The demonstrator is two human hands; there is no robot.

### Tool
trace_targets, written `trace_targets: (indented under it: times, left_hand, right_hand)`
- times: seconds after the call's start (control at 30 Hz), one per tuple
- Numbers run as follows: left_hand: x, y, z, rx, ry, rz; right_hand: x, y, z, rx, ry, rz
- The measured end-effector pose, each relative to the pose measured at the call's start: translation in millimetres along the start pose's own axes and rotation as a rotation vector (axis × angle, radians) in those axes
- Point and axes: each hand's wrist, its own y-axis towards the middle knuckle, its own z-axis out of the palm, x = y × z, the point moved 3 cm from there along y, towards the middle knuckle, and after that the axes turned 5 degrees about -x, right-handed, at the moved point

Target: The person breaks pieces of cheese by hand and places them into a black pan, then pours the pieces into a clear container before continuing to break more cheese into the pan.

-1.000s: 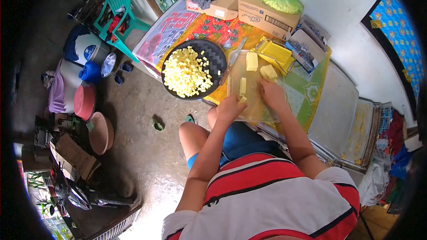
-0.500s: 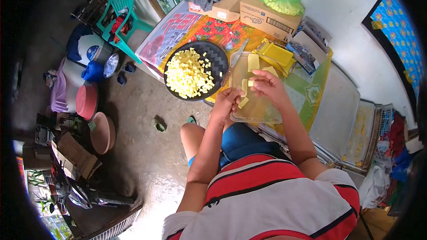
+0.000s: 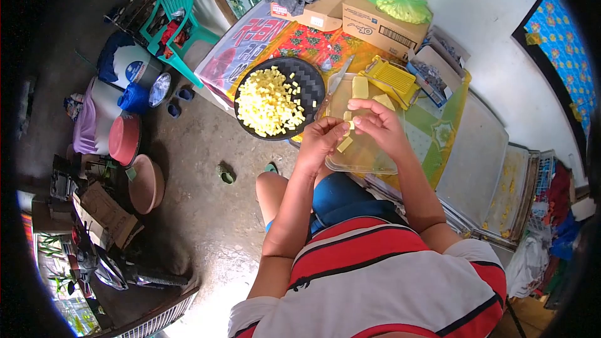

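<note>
My left hand [image 3: 322, 141] and my right hand [image 3: 380, 126] meet above a clear plastic tray [image 3: 363, 166]. Between their fingertips is a small pale yellow piece [image 3: 351, 126], perhaps cheese; both hands pinch at it. A yellow strip [image 3: 344, 144] lies just beneath my fingers. Farther up the tray are a yellow block [image 3: 360, 87] and another yellow chunk [image 3: 384, 101], partly behind my right hand. A knife [image 3: 339, 76] rests along the tray's left edge. To the left, a round black tray [image 3: 310, 81] carries a heap of small yellow cubes [image 3: 269, 101].
A yellow plastic rack-like tool [image 3: 391, 80] lies beyond the tray. Cardboard boxes [image 3: 382, 25], a green plastic bag [image 3: 397, 0] and an open box [image 3: 432, 72] line the wall. A green chair [image 3: 178, 25] and basins [image 3: 146, 184] stand left on the floor.
My right hand has moved left and my fingertips have come together with the left hand's around the small piece. The view has shifted slightly. The tray and the cube heap stay in place.
</note>
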Motion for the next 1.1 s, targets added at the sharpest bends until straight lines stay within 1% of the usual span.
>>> trace_targets:
  times: [0.07,0.1,0.17,0.2,0.3,0.37,0.43,0.5,0.67,0.77,0.87,0.97,1.1]
  left_hand:
    - [-3.3,-0.1,0.6,0.01,0.119,0.071]
    - [-3.6,-0.6,0.3,0.004,0.077,0.079]
    - [-4.4,-2.2,-0.7,-0.008,-0.006,0.096]
    - [-6.5,-3.1,1.0,-0.011,0.008,0.124]
    - [-13.9,-7.6,7.8,-0.006,0.023,0.206]
    - [-16.5,-10.2,8.5,0.012,-0.007,0.259]
    - [-18.4,-11.3,7.8,0.027,0.028,0.287]
    - [-19.5,-12.1,7.1,0.054,0.021,0.298]
    - [-24.3,-14.9,8.0,0.131,-0.05,0.313]
    - [-12.2,-9.7,-3.1,0.063,-0.003,0.218]
    - [-5.7,-10.5,-3.2,0.062,-0.221,0.114]
    - [-7.9,-13.4,-1.0,0.039,-0.305,0.045]
    - [-4.9,-11.4,-2.7,0.046,-0.337,0.041]
  right_hand:
    - [-8.5,2.0,-5.2,0.045,-0.084,0.065]
    - [-11.9,3.2,-6.6,0.067,-0.127,0.096]
    - [-12.6,4.0,-5.7,0.026,-0.008,0.045]
    - [-12.2,4.0,-4.4,0.006,0.051,0.02]
    - [-7.0,2.3,0.5,-0.018,0.083,0.065]
    - [-1.9,0.4,5.0,0.009,0.091,0.072]
    - [2.3,-1.1,8.0,0.032,0.087,0.058]
    - [5.1,-1.9,9.5,0.052,0.072,0.024]
    - [-0.4,-0.9,6.8,0.041,0.067,0.027]
    - [0.7,-1.1,6.4,0.022,0.067,0.083]
    - [4.5,-2.3,8.8,-0.004,0.125,0.135]
    - [4.0,-2.6,9.3,-0.015,0.239,0.166]
    - [-0.1,-0.7,7.1,0.021,0.366,0.153]
